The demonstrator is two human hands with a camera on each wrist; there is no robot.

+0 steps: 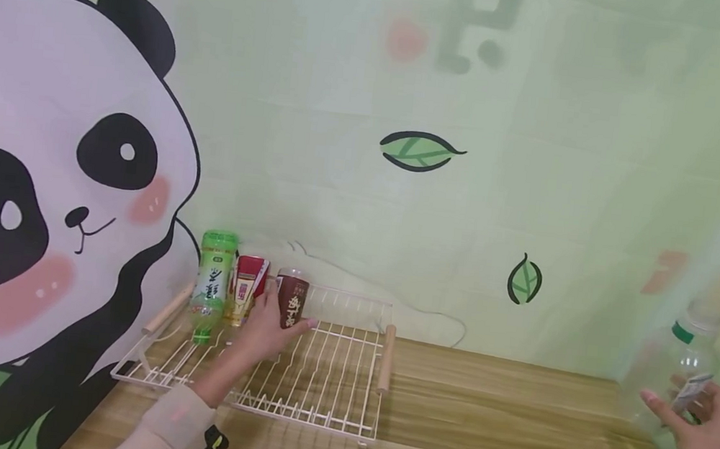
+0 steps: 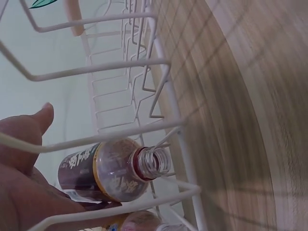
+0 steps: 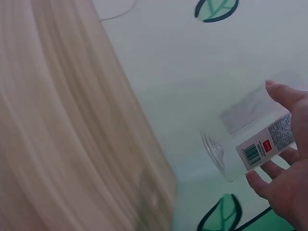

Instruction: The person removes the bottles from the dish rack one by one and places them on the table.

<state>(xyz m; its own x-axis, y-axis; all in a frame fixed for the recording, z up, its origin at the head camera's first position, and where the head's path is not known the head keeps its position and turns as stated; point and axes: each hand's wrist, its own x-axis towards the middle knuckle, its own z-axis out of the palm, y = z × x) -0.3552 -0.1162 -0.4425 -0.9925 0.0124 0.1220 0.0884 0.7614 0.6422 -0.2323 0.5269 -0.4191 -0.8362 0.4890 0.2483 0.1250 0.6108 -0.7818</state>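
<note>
My left hand (image 1: 265,331) is at the wire rack, fingers beside a bottle with a dark red label (image 1: 292,297). This bottle stands upside down, its open neck toward the rack floor in the left wrist view. The left thumb points away, not wrapped round it. To its left are a red-and-white labelled bottle (image 1: 246,289) and a green bottle (image 1: 214,283), also in the rack. At the far right, my right hand (image 1: 707,431) grips a clear bottle (image 3: 260,130) upright, off the tabletop. A white label with a barcode shows between thumb and fingers.
The white wire rack (image 1: 315,422) has wooden handles (image 1: 387,361) at its sides and stands on the left of the wood-grain table (image 1: 510,427). Behind hangs a pale green backdrop (image 1: 323,69) with a panda and leaves. A small black object (image 1: 215,444) is by the left wrist.
</note>
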